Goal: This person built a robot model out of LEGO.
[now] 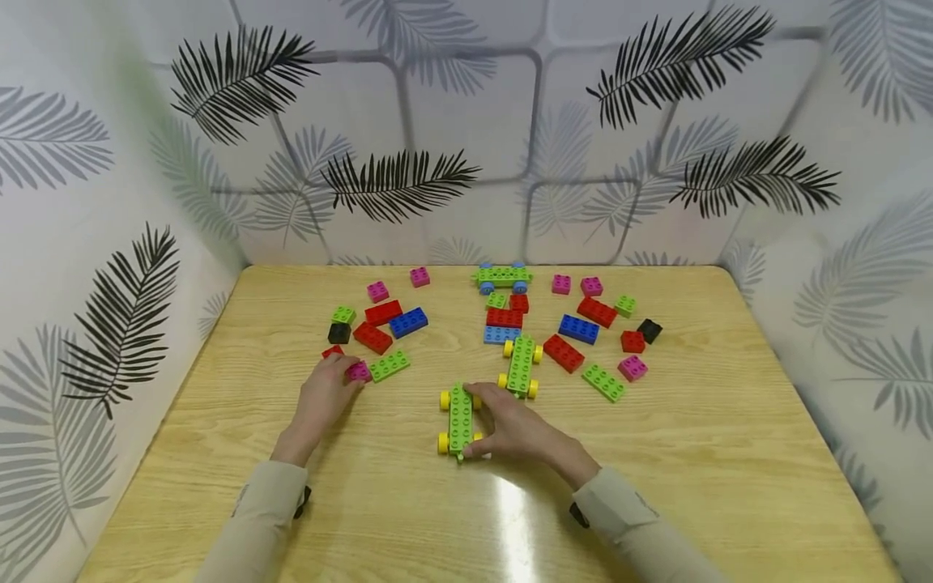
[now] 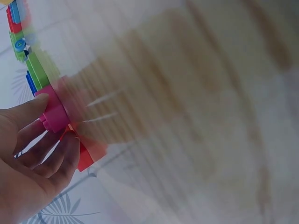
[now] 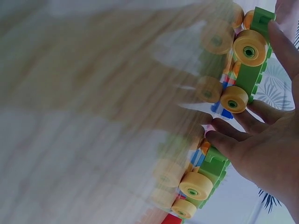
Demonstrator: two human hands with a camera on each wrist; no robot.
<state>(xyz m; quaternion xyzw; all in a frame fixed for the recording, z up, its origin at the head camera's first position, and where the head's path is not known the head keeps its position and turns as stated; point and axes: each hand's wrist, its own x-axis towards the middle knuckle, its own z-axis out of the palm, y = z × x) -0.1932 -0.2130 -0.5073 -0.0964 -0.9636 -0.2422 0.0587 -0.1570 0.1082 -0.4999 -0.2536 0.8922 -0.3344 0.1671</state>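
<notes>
Lengthwise, green wheeled base [image 1: 460, 419] pointing away.

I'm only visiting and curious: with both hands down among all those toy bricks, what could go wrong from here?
The right hand holds the green wheeled brick chassis with yellow wheels; on the glossy wooden table it might roll away if released. A second green chassis with yellow wheels sits just beyond and could get knocked. The left hand touches a small pink brick beside a long green brick, which a nudge could shove.
</notes>
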